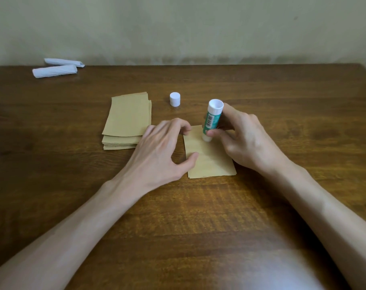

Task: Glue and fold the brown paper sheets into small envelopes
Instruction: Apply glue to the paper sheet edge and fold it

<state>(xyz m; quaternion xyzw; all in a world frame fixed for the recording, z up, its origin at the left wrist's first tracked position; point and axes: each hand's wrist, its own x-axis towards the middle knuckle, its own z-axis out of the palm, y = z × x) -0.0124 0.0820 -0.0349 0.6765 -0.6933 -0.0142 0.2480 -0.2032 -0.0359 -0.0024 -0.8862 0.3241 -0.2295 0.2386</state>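
Single brown paper sheet (pixel 211 158) lies mid wooden worktop (pixel 198 216), open wood toward near edge. Spread left grip (pixel 163 147) presses its left edge; right grip (pixel 244 139) clasps near-upright green-white glue stick (pixel 211 120), hiding sheet's far-right corner.

Both forearms are bare right to the lower edge, slim and long. The left hand (pixel 163 147) and right hand (pixel 246 141) are lean, with long fingers and tendons ridging their backs

Bare forearms reach forward. Palm-down left grip (pixel 163 147) presses fingertips and thumb on flat brown paper sheet (pixel 211 164). Curled right grip (pixel 246 141) pinches green-white glue stick (pixel 211 120), upright.
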